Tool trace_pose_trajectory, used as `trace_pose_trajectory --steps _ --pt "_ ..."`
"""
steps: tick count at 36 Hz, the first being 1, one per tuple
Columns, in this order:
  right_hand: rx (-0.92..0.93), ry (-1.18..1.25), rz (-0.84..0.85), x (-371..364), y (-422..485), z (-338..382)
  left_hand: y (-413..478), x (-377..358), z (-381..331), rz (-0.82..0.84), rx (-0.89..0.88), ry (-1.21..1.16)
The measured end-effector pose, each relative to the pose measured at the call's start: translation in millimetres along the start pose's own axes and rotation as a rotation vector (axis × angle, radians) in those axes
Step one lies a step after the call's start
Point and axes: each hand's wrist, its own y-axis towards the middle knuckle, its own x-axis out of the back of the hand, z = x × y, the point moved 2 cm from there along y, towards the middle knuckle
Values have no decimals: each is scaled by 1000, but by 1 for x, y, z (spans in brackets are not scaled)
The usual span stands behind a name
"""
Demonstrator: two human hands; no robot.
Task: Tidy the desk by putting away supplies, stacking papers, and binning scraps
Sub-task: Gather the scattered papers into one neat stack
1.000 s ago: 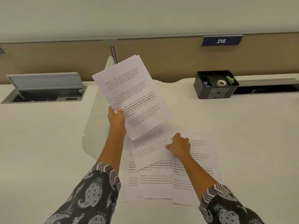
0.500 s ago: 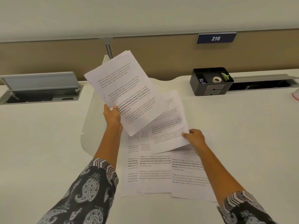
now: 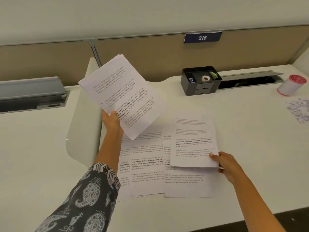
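The left hand (image 3: 111,121) grips a stack of printed sheets (image 3: 123,96) at its lower edge, raised above the desk (image 3: 50,156); the right hand (image 3: 224,164) pinches a single sheet (image 3: 194,143) by its lower corner, just over the loose sheets (image 3: 147,173) that lie overlapping; I judge the stacking about half done; the shredded scraps (image 3: 299,109) near the red-rimmed cup (image 3: 292,85) are not yet binned; the black organiser (image 3: 200,87) already holds a tape roll (image 3: 206,78).

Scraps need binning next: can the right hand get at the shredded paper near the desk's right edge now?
Probably yes: only open desk lies between the right hand and the scraps, with nothing in the way. But that hand pinches a sheet, so it would likely have to set it down first.
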Motion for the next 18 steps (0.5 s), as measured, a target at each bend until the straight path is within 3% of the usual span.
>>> trace_pose_trajectory --steps 10,18 --pt "40 -148 80 -15 -28 -18 -17 -9 8 16 11 -6" --pt "29 -379 31 -21 -28 -31 -18 -7 17 27 11 14"
